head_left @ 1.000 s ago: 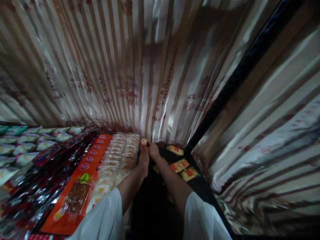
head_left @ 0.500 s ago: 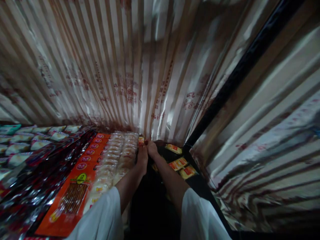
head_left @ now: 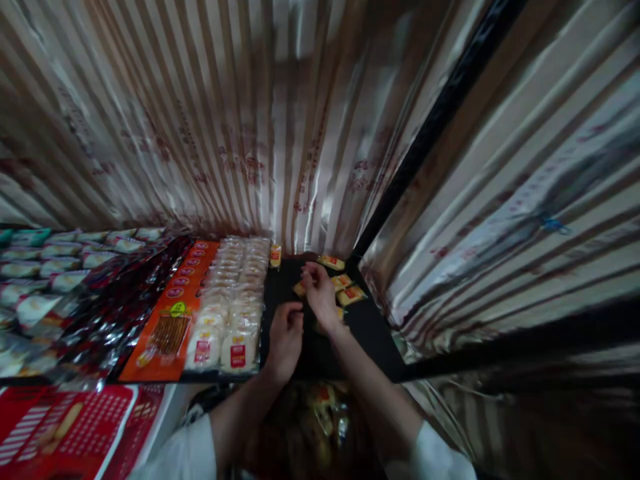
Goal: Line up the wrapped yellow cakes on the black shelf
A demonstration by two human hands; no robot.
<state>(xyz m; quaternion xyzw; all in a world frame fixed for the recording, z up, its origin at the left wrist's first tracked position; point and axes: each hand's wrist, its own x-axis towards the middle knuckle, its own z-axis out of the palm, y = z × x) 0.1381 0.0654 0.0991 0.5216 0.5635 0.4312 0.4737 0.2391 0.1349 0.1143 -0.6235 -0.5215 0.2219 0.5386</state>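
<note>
Working over a black shelf (head_left: 283,283): two bare hands, pale sleeves (head_left: 185,443). Left hand (head_left: 286,337): lies near the shelf's front, just right of the clear packs; fingers bend toward the thumb, grip part open, nothing seen in it. Right hand (head_left: 320,293): reaches farther back, among the yellow packets (head_left: 352,294), fingers curled; how far its grip is closed, and whether it has hold of a packet, cannot be told. Yellow packets: several, loose on the shelf's right end; one lies at the back near the dark post (head_left: 420,147), two just right of the hand, one partly hidden at its left, more partly covered by the wrist. Lone packet (head_left: 275,256): sits apart at the back, beside the far end of the clear packs, near the striped sheeting (head_left: 225,133). Clear packs (head_left: 240,283): two rows, front to back, red labels at the front. Orange packs (head_left: 170,327): one overlapping row, left of the clear ones. Dark red packs (head_left: 115,300): glossy, next to the orange. White packs (head_left: 65,267): several rows, far left. Below the shelf: yellowish goods (head_left: 323,413), too dark and blurred to itemise.
</note>
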